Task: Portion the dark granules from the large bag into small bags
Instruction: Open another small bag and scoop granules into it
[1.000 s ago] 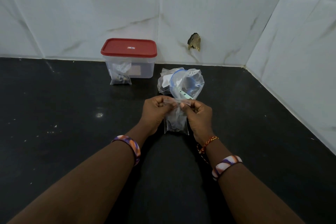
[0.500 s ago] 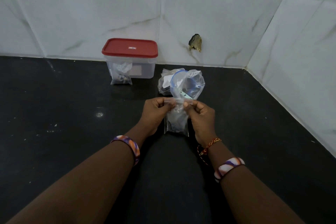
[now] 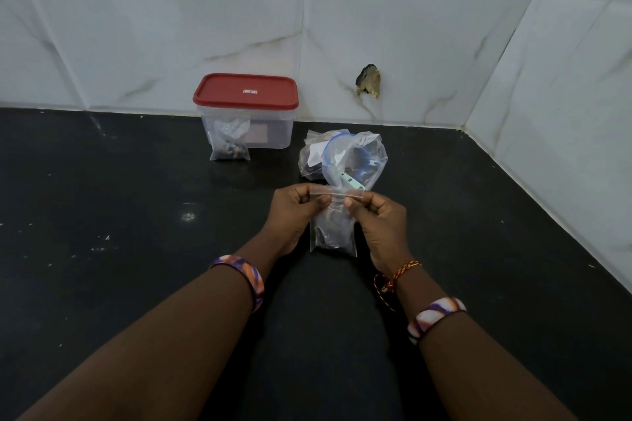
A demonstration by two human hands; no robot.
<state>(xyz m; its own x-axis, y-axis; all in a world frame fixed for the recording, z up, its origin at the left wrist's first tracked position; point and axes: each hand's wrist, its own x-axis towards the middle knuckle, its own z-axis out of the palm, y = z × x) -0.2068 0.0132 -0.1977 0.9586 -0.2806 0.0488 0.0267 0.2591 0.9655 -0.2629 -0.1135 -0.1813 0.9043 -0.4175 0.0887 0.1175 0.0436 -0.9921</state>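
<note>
1. A black counter (image 3: 102, 249) meets white marble-look wall tiles (image 3: 171, 27).
2. A clear tub with a red lid (image 3: 245, 91) stands at the back.
3. A large bag (image 3: 345, 157) sits just behind the hands.
4. The left hand (image 3: 294, 212) and right hand (image 3: 379, 219) pinch the top strip of a small bag (image 3: 333, 229) holding dark granules (image 3: 331, 239), upright on the counter.
5. Another filled small bag (image 3: 229, 143) leans against the tub.
</note>
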